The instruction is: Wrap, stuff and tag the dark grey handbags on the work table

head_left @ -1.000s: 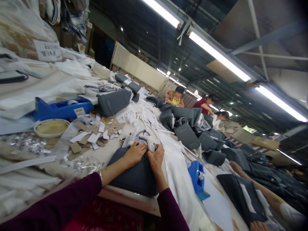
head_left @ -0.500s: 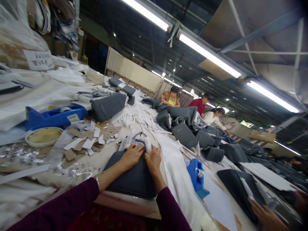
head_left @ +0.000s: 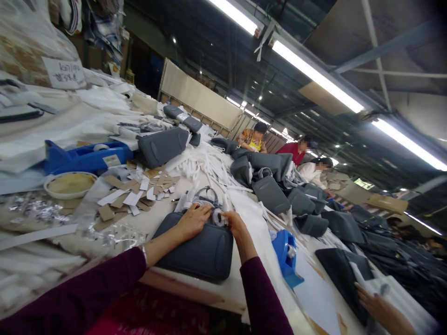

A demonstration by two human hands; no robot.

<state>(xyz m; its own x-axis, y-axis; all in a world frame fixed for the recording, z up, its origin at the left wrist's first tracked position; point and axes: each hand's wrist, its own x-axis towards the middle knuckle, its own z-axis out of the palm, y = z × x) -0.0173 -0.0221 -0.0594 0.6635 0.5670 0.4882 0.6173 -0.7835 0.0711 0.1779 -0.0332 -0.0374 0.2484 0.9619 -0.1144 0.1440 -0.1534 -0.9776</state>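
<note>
A dark grey handbag (head_left: 195, 256) lies at the table's front edge, its top edge facing away from me. Curled over the middle of that top edge, my left hand (head_left: 193, 220) is closed on the handbag near its handle. White foam wrap (head_left: 219, 216) is rolled around the right end of the grey handle (head_left: 208, 191). At this wrap my right hand (head_left: 239, 226) pinches with thumb and fingers. Part of the handle and the left fingertips are hidden behind my left hand.
Left of the bag lie loose paper and card tags (head_left: 134, 195), a round tub (head_left: 70, 184) and a blue tape dispenser (head_left: 92, 156). A second blue dispenser (head_left: 287, 257) stands right. Grey bags (head_left: 270, 193) are heaped beyond. A co-worker's hand (head_left: 380, 304) touches a dark bag.
My right hand has moved right, off the bag's front, to the wrap at the handle's right end. My left hand stays on the top edge. The co-worker's white sheet has shifted.
</note>
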